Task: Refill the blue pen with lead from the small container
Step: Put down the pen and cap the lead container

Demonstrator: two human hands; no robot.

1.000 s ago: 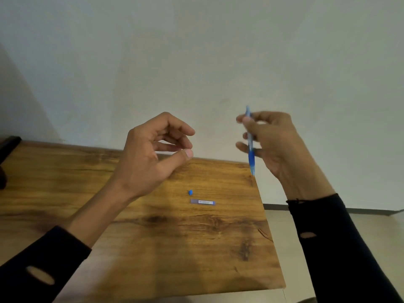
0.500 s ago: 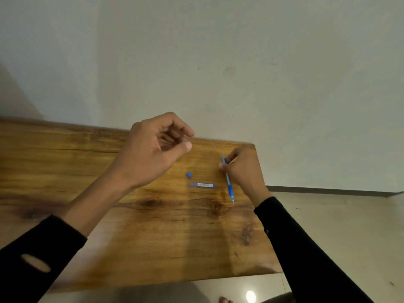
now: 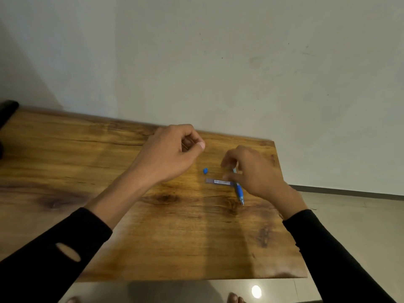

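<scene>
The blue pen (image 3: 239,189) lies on the wooden table (image 3: 153,237), tip towards me, its upper end under my right hand (image 3: 258,171). That hand hovers low over it with thumb and forefinger apart, the thumb tip at the right end of the small lead container (image 3: 218,182), a slim clear tube lying flat. A small blue cap (image 3: 205,170) rests just left of and beyond the tube. My left hand (image 3: 172,154) is raised to the left of the cap, fingers curled and thumb pressed to them; nothing shows in the pinch.
The table's right edge (image 3: 290,215) runs close beside my right hand, with tiled floor (image 3: 349,226) beyond it. A plain wall (image 3: 218,62) stands behind the table. A dark object (image 3: 7,110) sits at the far left corner.
My right hand brought the pen down from the air and laid it on the table by the container, then spread its fingers towards the tube. The left hand stayed curled and sank slightly.
</scene>
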